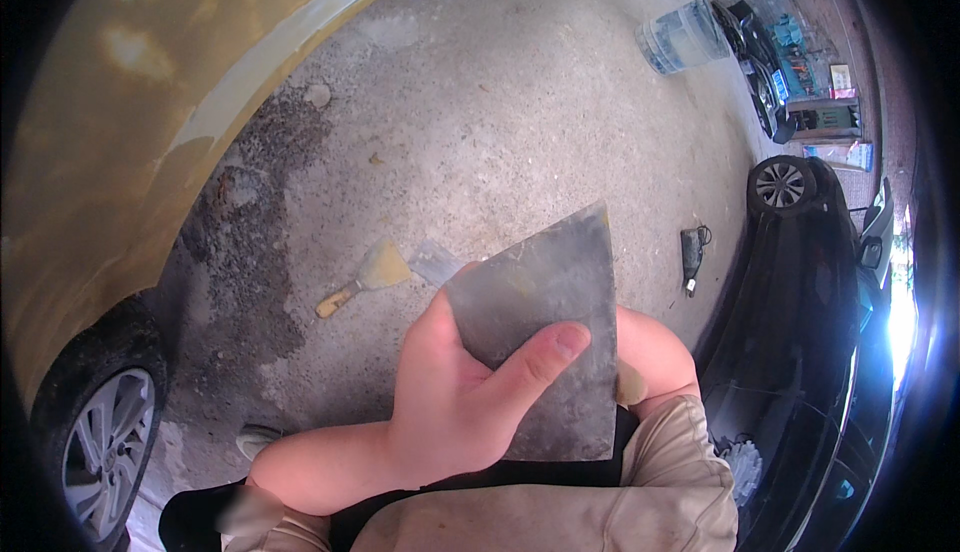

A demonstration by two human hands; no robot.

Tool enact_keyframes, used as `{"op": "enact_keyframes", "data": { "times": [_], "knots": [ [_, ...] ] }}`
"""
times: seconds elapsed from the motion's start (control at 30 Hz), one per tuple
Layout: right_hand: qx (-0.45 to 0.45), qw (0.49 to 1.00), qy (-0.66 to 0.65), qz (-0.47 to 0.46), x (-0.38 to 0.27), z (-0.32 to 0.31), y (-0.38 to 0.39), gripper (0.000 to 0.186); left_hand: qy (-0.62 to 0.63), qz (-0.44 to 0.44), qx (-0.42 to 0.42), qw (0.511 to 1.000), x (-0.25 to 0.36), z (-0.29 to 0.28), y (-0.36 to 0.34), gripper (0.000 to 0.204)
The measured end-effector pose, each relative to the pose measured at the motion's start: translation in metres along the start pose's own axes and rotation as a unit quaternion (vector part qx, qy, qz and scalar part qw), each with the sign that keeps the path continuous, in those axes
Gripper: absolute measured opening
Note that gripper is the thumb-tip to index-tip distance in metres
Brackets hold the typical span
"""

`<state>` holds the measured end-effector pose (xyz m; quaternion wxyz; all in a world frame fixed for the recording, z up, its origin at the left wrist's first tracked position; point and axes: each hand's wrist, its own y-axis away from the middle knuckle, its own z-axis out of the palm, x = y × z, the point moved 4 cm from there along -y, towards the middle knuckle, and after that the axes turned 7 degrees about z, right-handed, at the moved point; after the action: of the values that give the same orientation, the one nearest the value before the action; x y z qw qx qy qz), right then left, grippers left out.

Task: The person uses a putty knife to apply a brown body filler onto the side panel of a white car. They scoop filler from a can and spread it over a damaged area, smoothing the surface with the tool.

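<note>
On the left, a glossy gold car body panel point(110, 142) with a pale, matte band along its edge is seen above a black tyre with a silver multi-spoke wheel point(112, 432). On the rough grey concrete floor point(480, 122), a broad scraper with a yellowish blade and a wooden handle point(365, 279) is laid flat, and a thin grey sheet point(433, 262) lies just beside its blade, partly covered by the held plate.

In the middle, a large dark-grey flat plate with straight edges and a smudged face point(545, 297) is held up over the lap by the left hand point(455, 402); it is gripped firmly, with the thumb pressed across its face and the fingers hidden behind. To its right, the right hand point(645, 342) is mostly hidden by the plate; how far it is open, or what is held by it, cannot be told. A small tan rounded piece point(630, 384) is seen between them at the plate's edge. Beige trousers point(560, 517) are seen below.

Farther right, a translucent bucket point(685, 37) and a black cylindrical object with a cord point(691, 257) are set on the floor, near a parked black car point(785, 302).
</note>
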<state>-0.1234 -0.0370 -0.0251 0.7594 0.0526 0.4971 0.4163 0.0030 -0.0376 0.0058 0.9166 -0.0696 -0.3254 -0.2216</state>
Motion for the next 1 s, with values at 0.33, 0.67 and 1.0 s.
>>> {"op": "enact_keyframes", "data": {
  "times": [0.33,0.67,1.0],
  "knots": [
    [0.005,1.0,0.004,0.004,-0.002,0.002,-0.001,0.021,0.033,-0.01,0.015,0.999,0.001,0.001,0.0,0.031],
    [0.015,0.999,0.028,-0.002,0.0,0.002,-0.004,0.014,0.036,-0.001,0.014,0.999,0.004,0.002,-0.001,0.027],
    [-0.13,0.991,-0.012,0.017,-0.017,0.011,-0.009,0.029,0.107,0.004,0.012,0.994,0.006,0.003,0.0,0.027]
  ]
}}
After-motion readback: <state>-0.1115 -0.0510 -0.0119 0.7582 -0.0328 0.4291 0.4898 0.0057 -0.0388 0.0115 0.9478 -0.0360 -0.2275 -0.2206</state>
